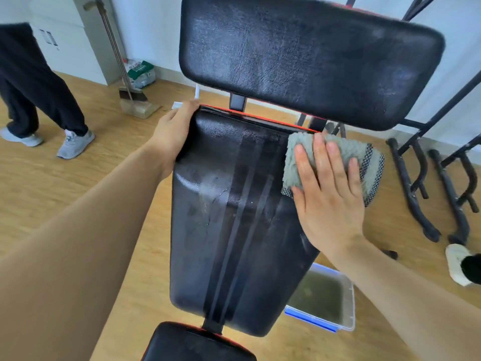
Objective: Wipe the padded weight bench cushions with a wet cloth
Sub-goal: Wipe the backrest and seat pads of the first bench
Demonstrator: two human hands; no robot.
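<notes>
The black padded bench cushion (234, 217) runs up the middle of the view, streaked with wet stripes. A larger black cushion (307, 56) rises behind it, and a smaller pad (192, 345) shows at the bottom edge. My left hand (174, 134) grips the long cushion's far left corner. My right hand (328, 196) lies flat, fingers spread, pressing a grey fluffy cloth (338, 152) onto the cushion's far right corner. The cloth hangs partly over the right edge.
A clear tub of murky water (325, 298) with a blue rim sits on the wood floor under the bench's right side. Black metal frame legs (426, 194) lie at right. A broom and dustpan (135, 100) lean at the back left, where another person's legs (33, 87) stand.
</notes>
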